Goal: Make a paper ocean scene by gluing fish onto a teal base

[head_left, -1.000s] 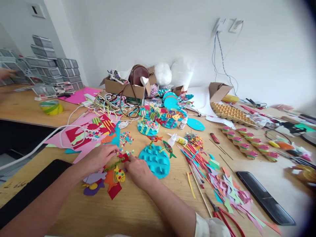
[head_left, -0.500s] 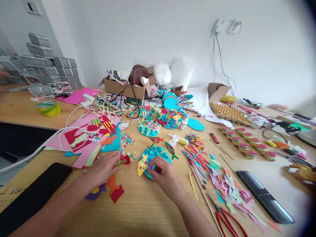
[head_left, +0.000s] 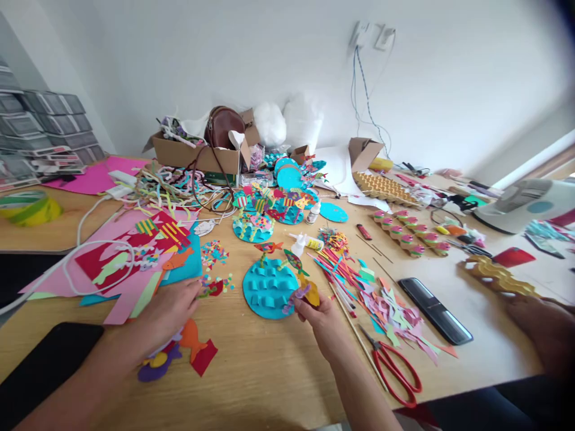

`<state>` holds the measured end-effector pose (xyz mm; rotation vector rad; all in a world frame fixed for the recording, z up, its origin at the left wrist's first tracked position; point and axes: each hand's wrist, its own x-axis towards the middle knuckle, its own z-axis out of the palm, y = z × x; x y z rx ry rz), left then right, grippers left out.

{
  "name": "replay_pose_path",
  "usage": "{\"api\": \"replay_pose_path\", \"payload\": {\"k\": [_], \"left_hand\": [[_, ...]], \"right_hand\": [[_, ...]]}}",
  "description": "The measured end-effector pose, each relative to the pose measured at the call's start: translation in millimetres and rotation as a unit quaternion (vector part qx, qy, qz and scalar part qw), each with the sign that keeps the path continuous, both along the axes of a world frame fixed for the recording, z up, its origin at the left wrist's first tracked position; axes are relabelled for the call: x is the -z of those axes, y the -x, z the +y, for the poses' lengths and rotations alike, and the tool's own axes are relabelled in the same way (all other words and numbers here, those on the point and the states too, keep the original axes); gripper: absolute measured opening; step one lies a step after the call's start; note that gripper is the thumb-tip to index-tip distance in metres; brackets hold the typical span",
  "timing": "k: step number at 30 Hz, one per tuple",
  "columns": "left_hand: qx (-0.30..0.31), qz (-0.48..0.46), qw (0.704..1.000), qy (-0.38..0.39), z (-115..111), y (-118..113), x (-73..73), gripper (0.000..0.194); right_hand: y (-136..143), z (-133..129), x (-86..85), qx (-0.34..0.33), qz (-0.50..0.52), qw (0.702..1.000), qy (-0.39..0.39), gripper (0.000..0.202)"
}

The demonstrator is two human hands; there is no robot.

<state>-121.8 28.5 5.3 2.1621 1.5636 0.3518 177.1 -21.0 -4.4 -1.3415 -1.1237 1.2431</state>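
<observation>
My right hand (head_left: 317,317) pinches a yellow fish cutout (head_left: 311,296) with a curly purple stem (head_left: 294,299), at the right rim of a round blue base (head_left: 260,308) with raised wavy strips. A red fish (head_left: 269,246) and a green fish (head_left: 293,262) stand on stems at the base's back edge. My left hand (head_left: 173,317) rests on the table to the left, fingers closed at the green stem of a small red cutout (head_left: 216,288); the thumb's grip is hidden. An orange fish (head_left: 192,338) and a purple cutout (head_left: 159,365) lie beneath and beside my left wrist.
Finished-looking fish bases (head_left: 253,227) and glue bottles (head_left: 314,212) stand behind. Red-handled scissors (head_left: 395,371), a thin stick (head_left: 359,335), paper scraps (head_left: 399,317) and a black case (head_left: 435,311) lie right. A black phone-like slab (head_left: 54,359) lies left. Another person's hand (head_left: 534,317) is far right.
My right hand has moved the yellow fish from the base's left front to its right edge, turning it over. My left hand stays beside the red cutout. The view has swung right.
</observation>
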Motion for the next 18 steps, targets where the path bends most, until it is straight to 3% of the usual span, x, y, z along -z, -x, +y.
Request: {"api": "replay_pose_path", "payload": {"k": [4,7,10,12,18], "left_hand": [[-0.036,-0.076,0.996,0.003,-2.0,-9.1,-32.1,0.014],[-0.073,-0.234,0.967,0.07,-5.3,-29.3,-38.6,0.017],[-0.073,-0.356,0.915,0.175,-7.2,-55.0,-28.6,0.023],[-0.065,-0.389,0.897,0.198,-8.2,-70.4,-18.1,0.026],[-0.077,-0.391,0.891,0.216,-13.7,-100.7,5.3,0.025]], "right_hand": [[-3.0,-1.8,-0.8,0.005,0.015,1.0,0.006,0.024],[-4.1,-1.9,-7.3,-0.005,0.027,1.0,0.011,0.025],[-4.7,-0.6,-10.1,-0.029,0.035,0.999,0.012,0.025],[-4.4,1.0,-8.3,-0.041,0.032,0.999,0.01,0.025],[1.5,4.8,2.0,-0.071,0.0,0.997,-0.006,0.023]]}}
